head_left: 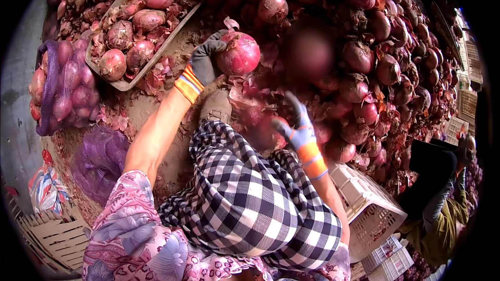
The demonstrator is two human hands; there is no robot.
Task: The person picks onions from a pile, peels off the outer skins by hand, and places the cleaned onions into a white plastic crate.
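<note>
A large onion [238,54], rounded and deep pink-magenta, sits up in the air beyond the far edge of the checked cloth [250,198] spread over the person's lap; its skin is glossy on the facing side, with paler streaks and a dry, papery tuft at the top. The pinkish patches on a white box [388,257], to the right of the cloth and near its lower end, are too small to tell whether they are print. The gloved left hand [207,60], grey at the fingers with an orange-striped cuff, is wrapped against the left side of the onion and grips it. The gloved right hand [299,132], just above the cloth's upper right edge, has its thumb and forefinger spread with a gap between them; whether the thumb touches the blurred reddish onion [264,134] beside it, I cannot tell. Beyond the cloth to the right rises a heap of onions [359,57]; beyond it to the left lies a shallow tray [164,45] holding more. A filled purple net bag [67,86] stands well to the cloth's left, and a pale slotted crate [359,192] just to its right.
</note>
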